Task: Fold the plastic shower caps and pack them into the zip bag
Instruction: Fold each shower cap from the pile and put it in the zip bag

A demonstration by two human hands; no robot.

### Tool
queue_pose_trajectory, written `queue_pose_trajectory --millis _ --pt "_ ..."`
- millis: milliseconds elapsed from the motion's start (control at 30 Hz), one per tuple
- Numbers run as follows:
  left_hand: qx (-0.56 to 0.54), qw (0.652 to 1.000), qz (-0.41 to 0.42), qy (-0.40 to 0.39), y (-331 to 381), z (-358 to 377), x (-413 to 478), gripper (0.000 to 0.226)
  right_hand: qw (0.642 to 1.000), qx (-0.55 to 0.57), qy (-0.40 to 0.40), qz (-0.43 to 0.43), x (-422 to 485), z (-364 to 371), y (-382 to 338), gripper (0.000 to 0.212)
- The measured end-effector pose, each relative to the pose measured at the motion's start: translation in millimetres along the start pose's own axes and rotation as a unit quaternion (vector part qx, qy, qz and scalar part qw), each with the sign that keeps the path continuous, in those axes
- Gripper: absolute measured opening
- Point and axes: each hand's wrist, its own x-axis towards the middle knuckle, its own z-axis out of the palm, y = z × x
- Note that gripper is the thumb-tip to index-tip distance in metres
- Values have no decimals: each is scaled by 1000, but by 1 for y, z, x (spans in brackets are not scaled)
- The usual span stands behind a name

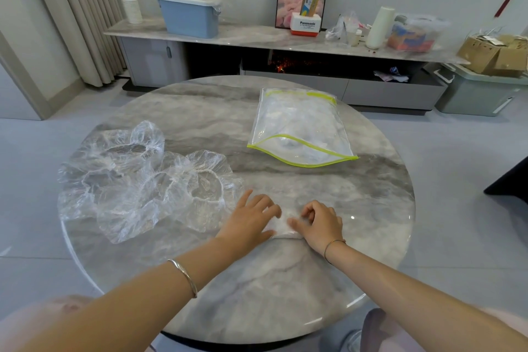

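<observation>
A small folded clear shower cap [278, 227] lies on the round marble table [285, 294] near its middle front. My left hand [251, 218] presses flat on its left side with straight fingers. My right hand [321, 223] has curled fingers that pinch its right side. A heap of several unfolded clear shower caps [137, 180] spreads over the table's left part. The clear zip bag [300, 126] with green-yellow edges lies at the back right, its mouth open toward me, with folded clear plastic inside.
Behind the table runs a low grey cabinet [257, 37] with a blue bin [188, 13], paper cups, a framed picture, a white box and bags. Cardboard boxes on a grey crate [485, 66] stand at the far right. Curtains hang at the left.
</observation>
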Motion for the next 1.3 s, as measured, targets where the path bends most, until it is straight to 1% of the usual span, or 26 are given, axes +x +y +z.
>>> queue_pose_trajectory --millis 67,167,200,267,333,367,433,500,533,600,667,733,767,867,967,1067,1133,1200,1267,1300 --pt "18 998 61 1 -1 1 2 56 1000 -7 -1 -4 0 1 2 32" --pt "37 994 105 -7 2 -1 3 44 1000 -6 0 1 1 0 5 29" --pt "43 993 113 -15 2 0 3 39 1000 1 1 12 2 -1 5 27" --pt "66 990 120 -27 2 1 4 40 999 23 3 46 5 -6 6 25" --pt "75 991 105 -34 2 -1 5 43 996 59 1 66 7 -10 6 27" --pt "73 992 96 -37 0 -1 5 42 995 83 1 61 7 -12 6 27" --pt "47 995 68 -54 -2 -1 2 39 993 116 0 14 3 -18 4 26" --pt "24 996 41 -74 -2 -3 0 40 990 113 -14 -83 -5 -22 0 23" --pt "16 995 25 -95 -1 -3 -1 42 985 95 -29 -139 -10 -22 -3 21" --pt "17 991 -4 -132 0 1 -2 47 970 21 -67 -231 -21 -20 -9 18" --pt "15 991 -11 -130 1 2 -2 59 955 -47 -91 -277 -29 -16 -10 25" --pt "3 993 -5 -120 -1 1 -4 82 948 -96 -108 -283 -31 -13 -8 33" --pt "7 993 -3 -119 -2 0 -5 87 947 -109 -115 -281 -31 -13 -6 36" --pt "25 993 9 -115 -5 -3 -8 87 938 -126 -130 -295 -25 -14 -2 43" --pt "95 985 43 -138 -7 -6 -12 83 931 -140 -154 -299 -21 -17 -2 54" --pt "79 987 76 -120 -7 -10 -14 83 928 -137 -148 -314 -17 -18 1 56" --pt "39 987 79 -137 -7 -15 -15 84 932 -124 -143 -309 -15 -17 3 54" --pt "5 986 59 -153 -8 -15 -15 85 934 -111 -125 -315 -14 -14 4 46" --pt "-25 989 45 -138 -8 -13 -14 75 931 -103 -101 -334 -16 -12 2 31" --pt "-36 990 32 -131 -7 -13 -14 64 932 -101 -95 -334 -18 -11 2 25"
